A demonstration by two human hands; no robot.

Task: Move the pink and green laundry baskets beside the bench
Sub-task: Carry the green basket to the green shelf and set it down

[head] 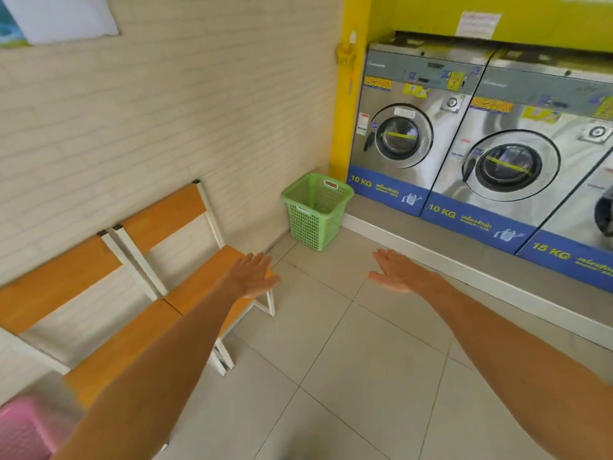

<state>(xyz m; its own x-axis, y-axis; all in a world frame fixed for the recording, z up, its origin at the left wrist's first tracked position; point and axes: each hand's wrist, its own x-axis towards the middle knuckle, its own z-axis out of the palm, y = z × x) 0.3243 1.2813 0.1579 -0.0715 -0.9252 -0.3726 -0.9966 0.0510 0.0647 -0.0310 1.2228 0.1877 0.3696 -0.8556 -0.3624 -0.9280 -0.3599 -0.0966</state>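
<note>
Head view: your left hand [253,273] and right hand [399,270] reach forward flat, fingers spread, holding nothing. Ahead, the green basket [315,212] stands in the corner beyond the bench [139,330]; the pink basket [25,429] sits at the bench's near end.

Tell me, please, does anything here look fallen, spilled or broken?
Nothing stands out. The green basket stands upright in the corner, the pink basket sits at the bench's near end, and no spill shows on the floor.
</note>
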